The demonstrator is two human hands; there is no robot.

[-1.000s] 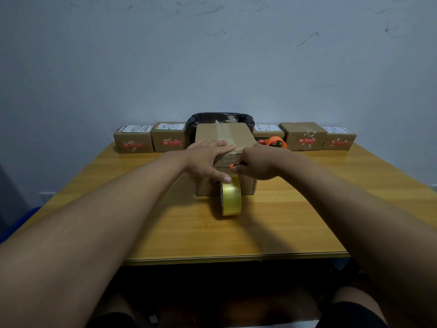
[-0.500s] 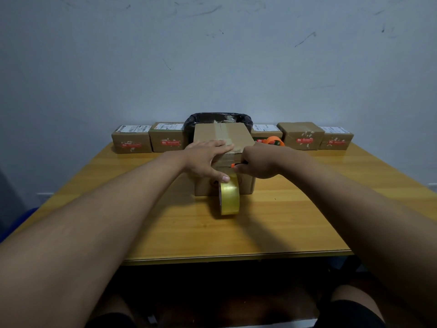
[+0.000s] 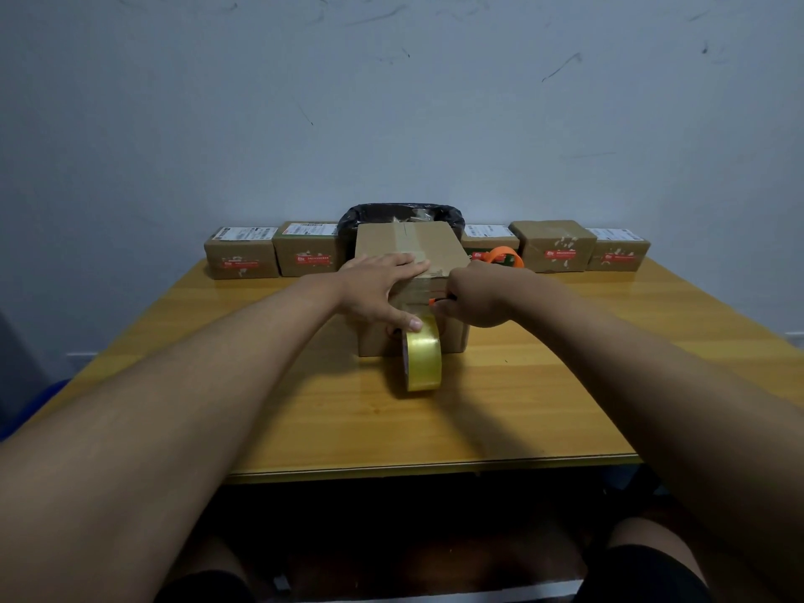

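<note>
A brown cardboard box [image 3: 409, 243] stands in the middle of the wooden table [image 3: 304, 406], with a strip of clear tape along its top seam. My left hand [image 3: 378, 285] lies flat on the box's near top edge, its thumb down on the yellow tape roll [image 3: 423, 359]. The roll stands on its edge against the box's front face. My right hand [image 3: 476, 298] is curled around a small orange-tipped cutter [image 3: 433, 301] at the box's front edge, just above the roll. Most of the cutter is hidden in the fist.
Several small labelled parcels [image 3: 241, 254] line the table's far edge against the wall. A black-lined bin [image 3: 400, 213] sits behind the box. An orange tape dispenser [image 3: 504, 255] lies right of the box. My knees show below the table's near edge.
Both hands, the box and the tape roll stay almost where they were; only the view shifts slightly.
</note>
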